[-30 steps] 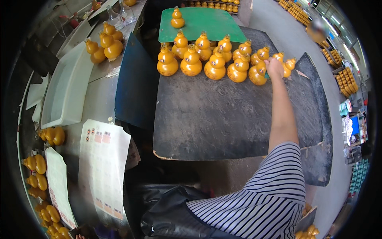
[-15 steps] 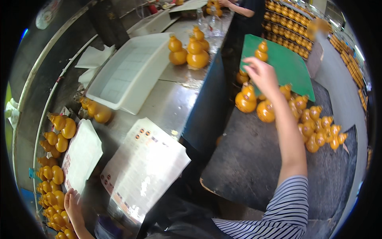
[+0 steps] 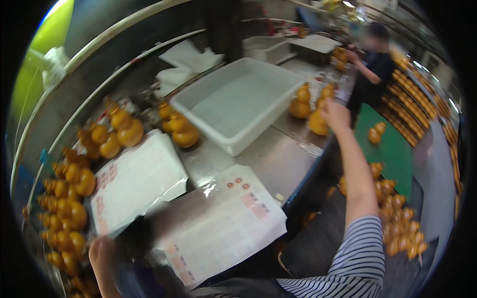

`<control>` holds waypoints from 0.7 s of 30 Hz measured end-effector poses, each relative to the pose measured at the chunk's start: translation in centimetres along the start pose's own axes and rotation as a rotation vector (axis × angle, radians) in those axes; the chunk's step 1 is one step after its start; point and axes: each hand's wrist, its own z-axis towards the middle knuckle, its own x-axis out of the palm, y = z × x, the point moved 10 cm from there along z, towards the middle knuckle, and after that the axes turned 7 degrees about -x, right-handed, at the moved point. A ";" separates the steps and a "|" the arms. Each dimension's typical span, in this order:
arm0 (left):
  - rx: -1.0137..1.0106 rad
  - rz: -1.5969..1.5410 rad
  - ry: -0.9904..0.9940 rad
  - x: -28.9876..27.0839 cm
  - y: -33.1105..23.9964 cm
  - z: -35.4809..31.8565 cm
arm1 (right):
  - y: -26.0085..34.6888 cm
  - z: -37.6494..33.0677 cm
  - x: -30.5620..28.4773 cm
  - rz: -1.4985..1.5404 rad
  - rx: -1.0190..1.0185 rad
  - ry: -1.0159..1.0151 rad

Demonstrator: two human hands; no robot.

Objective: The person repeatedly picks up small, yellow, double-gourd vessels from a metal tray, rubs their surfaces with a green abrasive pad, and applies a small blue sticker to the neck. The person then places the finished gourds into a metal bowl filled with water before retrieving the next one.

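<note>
Reaching toward the far right end of the metal bench (image 3: 271, 151) with the right hand (image 3: 337, 115), fingers curled against the upper bulb of a yellow gourd bottle (image 3: 318, 122); too blurred to tell a firm pinch from a light touch. Holding the left hand (image 3: 102, 253) low at the near left, fingers bent, just beside a crowded row of gourd bottles (image 3: 74, 216); cannot tell of anything gripped there. Found right of the large white tray (image 3: 238, 97), the touched bottle, close to two companion bottles (image 3: 300, 102).

Seemingly partway through the batch, judging by placement alone: already standing on the dark table (image 3: 318, 251) at the right, a sizeable cluster of bottles (image 3: 400, 226), with a lone bottle (image 3: 376, 133) on the green board (image 3: 367, 114) beyond. Apparently left on the bench: the trio at the right hand, the crowded row at the left, and a small group (image 3: 184, 134) by the left end of the tray. Partly used up, perhaps, the near label sheet (image 3: 228, 218), with few round and rectangular prints showing; lying left of it, another pale sheet (image 3: 139, 179).

Also around: a co-worker (image 3: 375, 69) at the far end, busy at other bottles, and racks (image 3: 410, 111) of gourds at far right. In the way: the tray, between left group and right hand; clear glass bottles (image 3: 339, 84), crowding the space just beyond the reach.
</note>
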 end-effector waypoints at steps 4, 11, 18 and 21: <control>0.018 0.089 0.166 3.8 -2.6 -2.8 | 8.5 -4.5 -8.6 0.191 -0.117 -0.135; 0.735 0.501 0.425 16.0 -15.6 -12.4 | 26.0 -16.8 -22.3 1.261 -0.499 -0.111; 0.914 0.734 0.077 8.0 -17.7 -17.8 | 49.1 -26.6 -30.8 1.443 -1.121 -0.051; 0.738 0.818 0.161 4.1 -15.5 -16.0 | 55.0 -28.4 -30.7 1.362 -1.177 0.055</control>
